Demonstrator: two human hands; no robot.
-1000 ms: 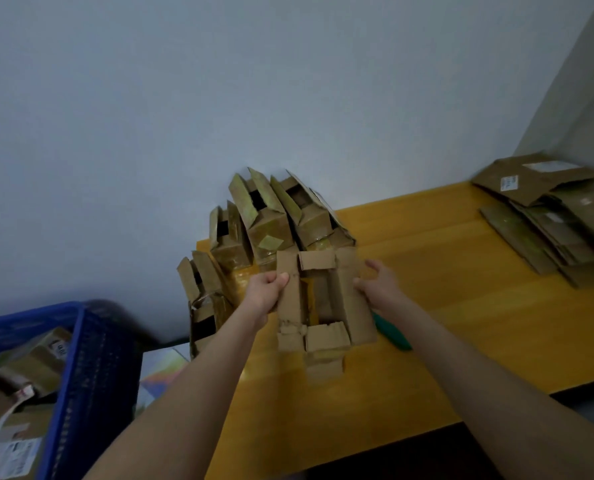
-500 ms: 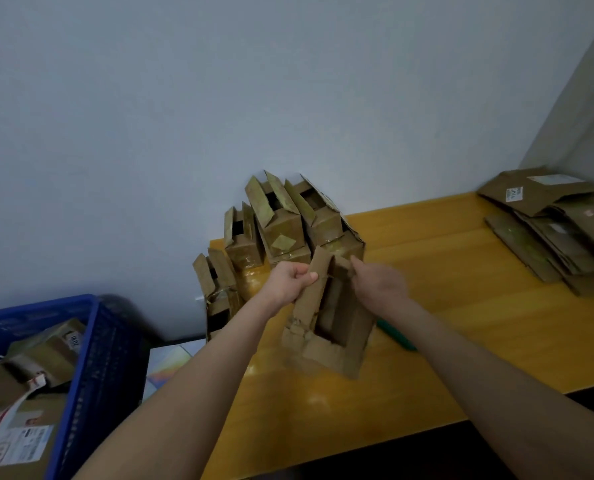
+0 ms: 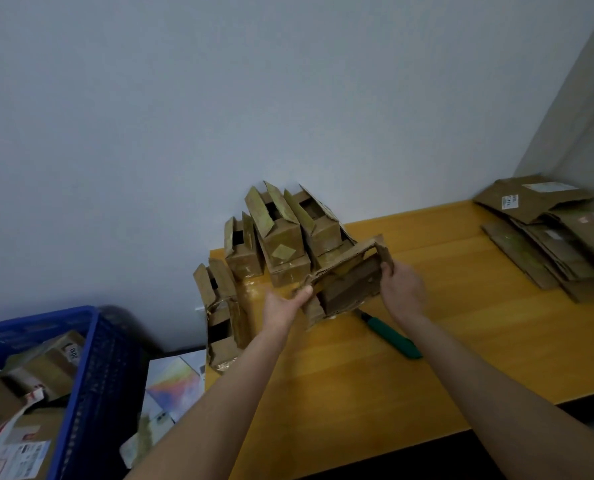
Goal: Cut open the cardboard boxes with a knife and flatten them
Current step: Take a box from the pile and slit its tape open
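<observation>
A small opened cardboard box point(image 3: 346, 287) is held above the yellow table point(image 3: 462, 341), tilted and half collapsed. My left hand point(image 3: 283, 306) pinches its lower left corner with the thumb on top. My right hand point(image 3: 401, 289) grips its upper right edge. A green-handled knife point(image 3: 391, 334) lies on the table just below the box, touched by neither hand. Several opened boxes point(image 3: 281, 237) stand in a pile against the wall behind the held box.
A stack of flattened cardboard point(image 3: 552, 233) lies at the table's far right. One opened box point(image 3: 221, 317) hangs at the table's left end. A blue crate point(image 3: 81, 375) with parcels stands at lower left, papers beside it. The table's front edge runs at lower right.
Both hands have turned the box from upright and open-faced to a tilted, sideways, squashed shape and lifted it slightly right. The knife, partly hidden before, now shows in full.
</observation>
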